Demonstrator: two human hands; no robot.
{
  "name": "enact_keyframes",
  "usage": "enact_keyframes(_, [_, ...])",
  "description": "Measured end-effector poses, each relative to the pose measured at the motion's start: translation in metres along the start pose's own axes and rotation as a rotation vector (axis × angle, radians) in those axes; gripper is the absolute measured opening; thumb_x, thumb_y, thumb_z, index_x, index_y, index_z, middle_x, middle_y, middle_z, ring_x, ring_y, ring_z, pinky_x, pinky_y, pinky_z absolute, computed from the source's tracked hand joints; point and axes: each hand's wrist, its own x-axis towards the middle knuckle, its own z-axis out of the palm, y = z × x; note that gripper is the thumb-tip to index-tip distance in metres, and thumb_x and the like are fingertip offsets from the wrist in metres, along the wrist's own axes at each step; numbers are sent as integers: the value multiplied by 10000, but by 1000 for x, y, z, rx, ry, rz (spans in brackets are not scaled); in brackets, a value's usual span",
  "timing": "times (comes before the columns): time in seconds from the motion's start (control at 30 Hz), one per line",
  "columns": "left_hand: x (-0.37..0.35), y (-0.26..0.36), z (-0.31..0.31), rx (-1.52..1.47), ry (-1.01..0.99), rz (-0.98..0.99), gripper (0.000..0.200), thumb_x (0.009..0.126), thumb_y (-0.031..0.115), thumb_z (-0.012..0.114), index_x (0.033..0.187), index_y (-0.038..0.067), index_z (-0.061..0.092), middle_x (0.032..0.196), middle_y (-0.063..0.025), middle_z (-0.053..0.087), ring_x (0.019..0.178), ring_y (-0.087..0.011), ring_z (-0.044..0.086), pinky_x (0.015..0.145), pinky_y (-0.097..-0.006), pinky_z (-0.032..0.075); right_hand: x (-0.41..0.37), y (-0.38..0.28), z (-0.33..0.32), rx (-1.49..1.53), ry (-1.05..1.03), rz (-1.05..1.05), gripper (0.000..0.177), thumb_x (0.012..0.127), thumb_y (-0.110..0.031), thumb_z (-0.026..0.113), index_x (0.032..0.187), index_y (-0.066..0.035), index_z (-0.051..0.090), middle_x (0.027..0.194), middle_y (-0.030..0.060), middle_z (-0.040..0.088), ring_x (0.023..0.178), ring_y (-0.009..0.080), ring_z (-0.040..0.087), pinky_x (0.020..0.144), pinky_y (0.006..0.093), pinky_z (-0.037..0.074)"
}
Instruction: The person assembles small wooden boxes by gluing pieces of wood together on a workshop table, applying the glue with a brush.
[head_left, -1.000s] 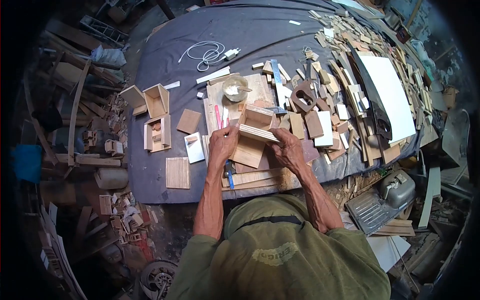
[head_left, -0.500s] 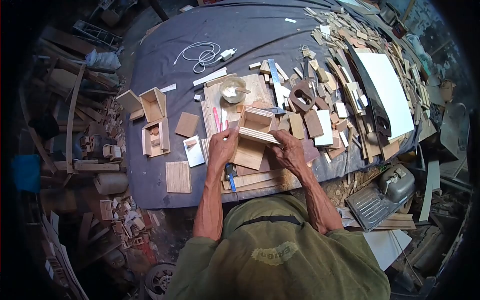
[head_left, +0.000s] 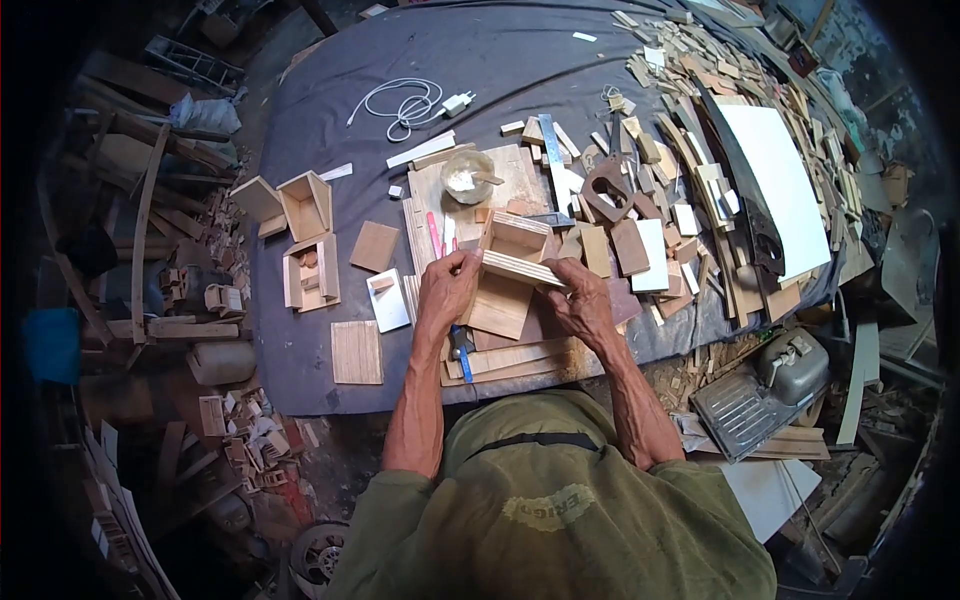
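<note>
A small open wooden box [head_left: 515, 240] stands on the work boards, with a striped plywood edge facing me and a pale panel [head_left: 498, 305] on its near side. My left hand [head_left: 450, 287] pinches the left end of that edge. At the right end, my right hand [head_left: 582, 300] grips the box with fingers and thumb. Behind the box is a bowl of white paste [head_left: 467, 178] with a stick in it. A pink pen [head_left: 434, 235] lies near my left hand, and a blue-handled tool [head_left: 462, 352] is beside my left wrist.
Small box parts [head_left: 312, 275] and a square panel [head_left: 357, 353] lie at left. A white charger cable [head_left: 408, 110] is farther back. To the right are a metal square [head_left: 553, 165], a saw handle [head_left: 607, 190], a long saw [head_left: 735, 170], a white board [head_left: 775, 190] and many offcuts.
Both hands keep their hold on the box, which has barely moved. The whole view has shifted very slightly.
</note>
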Motion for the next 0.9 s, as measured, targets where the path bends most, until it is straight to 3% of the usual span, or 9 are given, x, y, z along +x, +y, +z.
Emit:
enact_keyframes(0.2, [8,0,4,-22,21,16,465,982,410,616,1139,-17,709,920,-121,713,868,-168,613,816,-314,485,5,2,0,19,46,-15,337,794,-33,709,1114,-120,650,902,108,640,837,316,659,735,400,514])
enact_keyframes(0.3, [11,-2,5,-12,29,48,431,980,395,604,1099,-5,711,878,-152,724,815,-215,660,780,-337,503,7,4,1,25,49,-22,339,800,-38,707,1124,-120,650,911,110,646,844,318,661,744,400,516])
enact_keyframes(0.5, [12,1,6,14,35,18,429,978,396,617,1132,7,709,921,-162,734,847,-200,667,802,-327,505,10,1,-3,4,8,-9,345,808,-41,705,1142,-112,649,949,112,649,884,318,659,766,400,518])
enact_keyframes(0.6, [7,8,7,-39,35,31,443,987,386,617,1156,-14,705,895,-92,699,857,-152,595,828,-305,480,9,1,-1,10,4,14,346,809,-46,707,1142,-116,648,964,111,649,893,315,658,777,396,520])
enact_keyframes(0.7, [9,4,8,-43,41,45,444,986,387,620,1135,-22,709,872,-89,695,843,-143,588,813,-304,479,9,1,-1,-2,4,25,346,810,-53,710,1142,-125,646,972,108,648,899,312,657,788,394,521])
enact_keyframes(0.8, [14,-1,7,-24,17,-28,441,979,393,626,1141,-9,706,927,-140,738,864,-164,640,817,-323,502,9,3,-1,-32,-5,17,342,812,-60,711,1140,-131,643,977,104,646,905,310,655,790,394,520])
enact_keyframes(0.9, [13,3,7,-53,28,-49,443,978,392,630,1136,-15,705,895,-121,730,847,-152,622,813,-315,496,10,4,-1,-43,-8,13,342,811,-64,712,1138,-134,640,978,102,645,905,311,653,787,398,519])
